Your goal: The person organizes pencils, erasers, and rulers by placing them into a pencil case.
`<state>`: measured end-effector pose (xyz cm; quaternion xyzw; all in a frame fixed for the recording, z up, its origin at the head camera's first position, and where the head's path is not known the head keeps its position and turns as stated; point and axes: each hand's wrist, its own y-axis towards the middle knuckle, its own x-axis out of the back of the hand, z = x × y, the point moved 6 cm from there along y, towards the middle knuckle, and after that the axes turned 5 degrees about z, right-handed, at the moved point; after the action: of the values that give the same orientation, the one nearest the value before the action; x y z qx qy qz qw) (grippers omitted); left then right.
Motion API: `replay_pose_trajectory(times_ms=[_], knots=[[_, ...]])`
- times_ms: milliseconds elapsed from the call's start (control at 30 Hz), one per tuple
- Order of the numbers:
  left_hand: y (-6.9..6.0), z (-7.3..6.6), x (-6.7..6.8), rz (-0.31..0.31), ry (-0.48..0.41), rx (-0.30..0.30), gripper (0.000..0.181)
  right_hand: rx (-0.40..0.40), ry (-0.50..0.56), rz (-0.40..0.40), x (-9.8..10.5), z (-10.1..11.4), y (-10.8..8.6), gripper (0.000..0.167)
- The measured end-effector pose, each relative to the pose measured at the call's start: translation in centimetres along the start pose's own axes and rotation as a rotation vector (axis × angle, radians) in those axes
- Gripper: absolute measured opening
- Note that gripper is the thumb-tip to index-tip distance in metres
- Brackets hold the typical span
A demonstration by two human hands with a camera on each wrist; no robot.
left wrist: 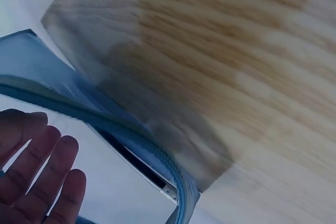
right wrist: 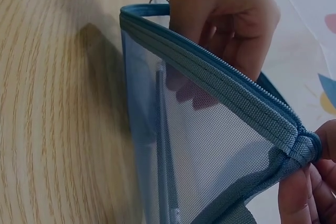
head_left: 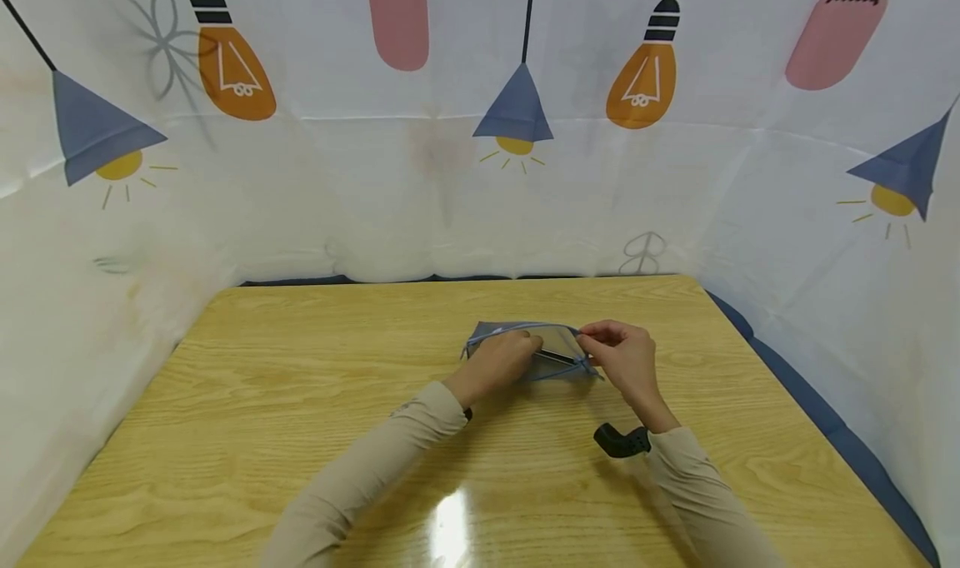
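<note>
A blue mesh zipper pouch (head_left: pixel 551 371) is held above the table with its mouth spread. My left hand (head_left: pixel 504 356) reaches in through that mouth. The right wrist view shows the fingertips of the left hand (right wrist: pixel 226 19) behind the mesh (right wrist: pixel 210 140), below the zipper (right wrist: pixel 231 74). In the left wrist view its fingers (left wrist: pixel 63 163) are relaxed and apart, with nothing seen between them. My right hand (head_left: pixel 624 358) pinches the pouch's corner at the zipper end. A slim dark stick-like thing (left wrist: pixel 128 156) lies inside along one side; its kind is unclear.
The pouch is over the far right part of a wooden table (head_left: pixel 300 401). A white cloth (head_left: pixel 337 193) printed with lamps hangs behind and beside the table. A black mount (head_left: pixel 621 440) sticks out from the right wrist.
</note>
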<state>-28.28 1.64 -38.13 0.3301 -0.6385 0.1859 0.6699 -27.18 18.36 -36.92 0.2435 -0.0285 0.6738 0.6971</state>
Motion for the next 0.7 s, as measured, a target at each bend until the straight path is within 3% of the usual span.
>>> replay_pose_trajectory(times_ms=[200,500,700], knots=[[-1.1,0.6,0.7,0.011,-0.121,0.028,0.01,0.005,-0.04,0.022,-0.3,-0.4,0.3,0.015],[-3.9,2.0,2.3,-0.083,-0.264,-0.002,0.017,0.049,-0.113,0.116,-1.0,-0.1,0.9,0.01],[-5.7,3.0,3.0,-0.091,-0.282,0.055,0.018,0.071,-0.17,0.145,-1.2,-0.4,1.1,0.009]])
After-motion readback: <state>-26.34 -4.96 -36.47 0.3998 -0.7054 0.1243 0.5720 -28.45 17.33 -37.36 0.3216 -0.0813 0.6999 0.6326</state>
